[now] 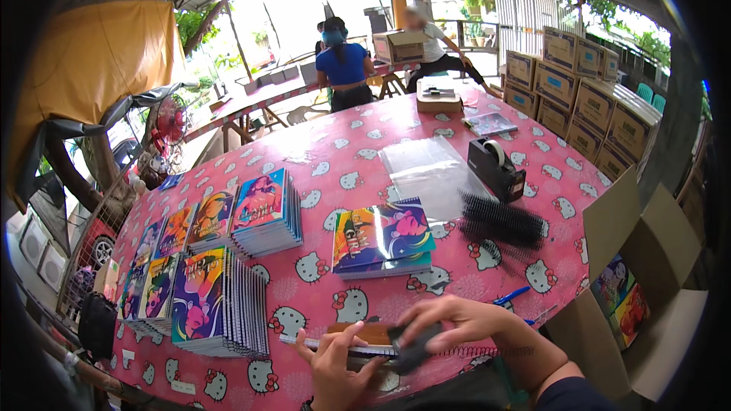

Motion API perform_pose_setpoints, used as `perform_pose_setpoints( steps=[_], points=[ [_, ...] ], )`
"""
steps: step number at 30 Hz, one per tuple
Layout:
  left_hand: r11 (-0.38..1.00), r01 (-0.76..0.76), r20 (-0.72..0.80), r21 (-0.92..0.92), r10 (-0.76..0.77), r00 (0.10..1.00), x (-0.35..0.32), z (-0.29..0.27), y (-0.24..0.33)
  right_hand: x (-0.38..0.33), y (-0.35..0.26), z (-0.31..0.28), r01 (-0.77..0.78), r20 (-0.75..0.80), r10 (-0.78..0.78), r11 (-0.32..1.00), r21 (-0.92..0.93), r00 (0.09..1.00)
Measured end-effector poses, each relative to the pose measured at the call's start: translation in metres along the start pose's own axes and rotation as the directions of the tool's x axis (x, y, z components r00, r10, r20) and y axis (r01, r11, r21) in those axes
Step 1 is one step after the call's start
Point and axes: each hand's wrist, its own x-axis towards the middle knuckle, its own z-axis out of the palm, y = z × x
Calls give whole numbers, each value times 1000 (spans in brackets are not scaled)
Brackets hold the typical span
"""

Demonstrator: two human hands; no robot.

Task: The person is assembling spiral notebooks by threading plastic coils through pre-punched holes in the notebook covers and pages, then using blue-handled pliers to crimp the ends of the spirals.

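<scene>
The notebook is at the near edge of the pink table, between the 2 hands, and it is the middle of my clock. It shows a brown side and white page edges. The left hand is on its 8 o'clock end with the fingers spread wide; I cannot tell if they grip it. The right hand pinches a dark block against the 3 o'clock end. The block is blurry. A thin wire coil pokes out past it at 3 o'clock.

At 12 o'clock, a small pile of bright notebooks sits nearby. From 9 to 11 o'clock stand 7 stacks of notebooks with pictures of faces. A blue pen lies between 2 and 3 o'clock. At 3 o'clock is an open box with colorful books inside.

Between 1 and 2 o'clock is a heap of black coils. Clear plastic sheets and a black tape holder are at 1 o'clock. Farther off at 1 o'clock, brown cartons are piled up. Far away near 12 o'clock are 2 people, 1 in a blue top and 1 beside a carton.
</scene>
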Motion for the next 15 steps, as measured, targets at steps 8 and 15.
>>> perform_pose_setpoints(
  steps=[8,15],
  points=[
    [999,-1,39,-36,2,999,4,-8,-13,20,2,-2,-79,45,86,987,-141,995],
    [998,26,4,-61,-26,1000,0,-10,-22,36,14,6,-105,65,129,952,-287,989]
  ],
)
